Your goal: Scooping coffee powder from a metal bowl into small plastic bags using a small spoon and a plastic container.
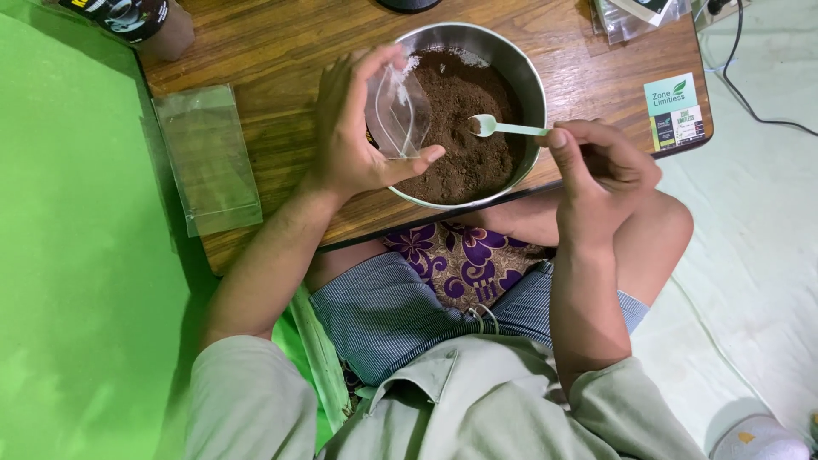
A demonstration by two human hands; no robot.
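A steel bowl (527,66) full of brown powder (467,128) stands on a low wooden table (281,60). My left hand (354,128) holds a small clear plastic pouch (397,112) open over the bowl's left side. My right hand (596,166) grips the handle of a pale green plastic spoon (503,128), whose head rests on the powder near the bowl's middle.
A stack of empty clear pouches (209,158) lies at the table's left end, partly over a green sheet (77,255). A dark jar (141,21) stands at the back left. Printed labels (675,111) and packets (635,13) sit at the right; a black cable (750,94) runs over the pale floor.
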